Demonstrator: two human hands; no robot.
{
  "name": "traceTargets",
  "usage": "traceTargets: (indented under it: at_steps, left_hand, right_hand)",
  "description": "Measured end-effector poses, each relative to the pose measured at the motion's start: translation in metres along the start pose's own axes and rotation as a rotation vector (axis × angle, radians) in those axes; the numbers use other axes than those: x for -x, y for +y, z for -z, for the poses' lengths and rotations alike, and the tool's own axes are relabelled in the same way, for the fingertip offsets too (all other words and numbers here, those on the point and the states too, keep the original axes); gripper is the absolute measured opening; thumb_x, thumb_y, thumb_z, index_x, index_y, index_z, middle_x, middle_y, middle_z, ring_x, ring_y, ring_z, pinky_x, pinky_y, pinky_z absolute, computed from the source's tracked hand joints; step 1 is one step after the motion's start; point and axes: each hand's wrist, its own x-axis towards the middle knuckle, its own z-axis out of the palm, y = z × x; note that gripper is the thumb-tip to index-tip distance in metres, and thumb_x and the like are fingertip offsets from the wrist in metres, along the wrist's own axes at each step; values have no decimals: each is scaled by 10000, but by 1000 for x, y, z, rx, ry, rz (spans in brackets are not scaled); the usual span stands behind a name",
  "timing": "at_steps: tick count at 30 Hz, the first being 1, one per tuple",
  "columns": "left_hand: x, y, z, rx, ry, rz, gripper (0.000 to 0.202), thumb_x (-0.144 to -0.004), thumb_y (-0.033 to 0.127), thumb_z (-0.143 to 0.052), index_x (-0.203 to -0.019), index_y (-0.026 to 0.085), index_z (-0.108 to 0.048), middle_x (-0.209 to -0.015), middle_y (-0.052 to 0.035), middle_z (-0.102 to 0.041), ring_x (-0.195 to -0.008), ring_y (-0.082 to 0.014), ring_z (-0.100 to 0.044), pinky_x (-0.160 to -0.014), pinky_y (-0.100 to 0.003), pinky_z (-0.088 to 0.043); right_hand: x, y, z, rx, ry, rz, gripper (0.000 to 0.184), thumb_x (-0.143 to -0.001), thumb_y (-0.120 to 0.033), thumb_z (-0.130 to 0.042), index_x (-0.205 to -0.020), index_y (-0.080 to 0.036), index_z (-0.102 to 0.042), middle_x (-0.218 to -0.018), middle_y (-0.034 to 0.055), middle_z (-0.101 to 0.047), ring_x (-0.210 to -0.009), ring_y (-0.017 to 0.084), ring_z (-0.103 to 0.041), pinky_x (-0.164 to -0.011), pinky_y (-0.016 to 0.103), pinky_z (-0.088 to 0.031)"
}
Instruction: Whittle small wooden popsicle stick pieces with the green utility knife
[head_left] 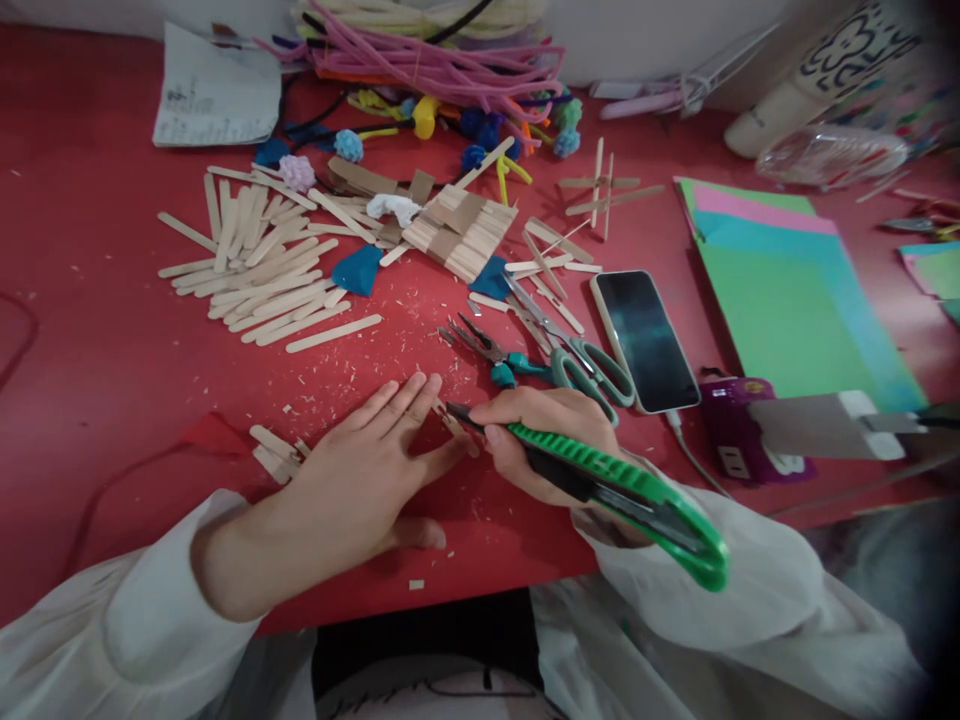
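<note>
My right hand is closed around a green utility knife, its blade pointing left toward my other hand. Under the blade tip lies a short wooden craft stick piece. My left hand rests flat on the red table with its fingers stretched out, the index finger beside that piece and seeming to steady it. Several cut stick pieces lie just left of my left wrist. Wood shavings are scattered around both hands.
A heap of craft sticks, pliers, scissors and a phone lie beyond my hands. Pink pipe cleaners are at the back. Coloured paper and a purple plug adapter are on the right.
</note>
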Motion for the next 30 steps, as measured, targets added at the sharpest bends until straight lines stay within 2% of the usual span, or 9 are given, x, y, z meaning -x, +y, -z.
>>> traceTargets:
  at_steps: [6,11,16,22,26,30]
  left_hand:
    - [0,-1,-1,15,30,-1,646,-678,596,-632,-1200,225,-548,-1453,-233,-289,-1329,-382,-261,-1034,-516,-313]
    - [0,0,0,11,7,6,587,-667,586,-651,-1124,222,-593,-1458,-197,-305,-1332,-371,-269,-1040,-511,-314]
    - [0,-2,1,10,18,1,601,-704,621,-587,-1156,225,-584,-1449,-201,-321,-1323,-369,-295,-1032,-522,-316]
    - [1,-3,-1,-1,24,-5,637,-696,624,-592,-1196,232,-564,-1453,-215,-301,-1325,-373,-288,-1033,-522,-307]
    - [1,-2,-1,-6,14,1,714,-686,627,-600,-1279,243,-494,-1454,-234,-280,-1330,-377,-271,-1028,-517,-308]
    - [-1,-1,0,-6,2,25,751,-662,626,-624,-1304,271,-464,-1477,-189,-262,-1341,-359,-260,-1050,-507,-282]
  right_hand:
    - [1,5,1,-42,-47,14,134,-790,-97,-489,-852,-211,-523,-611,-50,-597,-475,58,-542,-493,161,-450]
    - [-1,3,0,-52,-62,32,116,-781,-88,-484,-820,-193,-516,-584,-31,-590,-456,74,-529,-454,176,-432]
    - [-3,3,2,-54,-102,44,130,-766,-88,-470,-814,-202,-509,-567,-22,-593,-435,80,-509,-432,181,-416]
    - [-1,3,1,-29,-80,34,106,-769,-85,-487,-797,-179,-528,-553,-33,-574,-435,66,-501,-441,162,-404]
    - [-1,-4,1,-4,-67,-72,84,-802,-121,-490,-787,-195,-525,-584,-44,-577,-454,55,-521,-465,148,-411]
    - [-2,-11,3,33,-73,-185,97,-815,-127,-483,-778,-207,-523,-607,-54,-573,-473,50,-532,-474,145,-413]
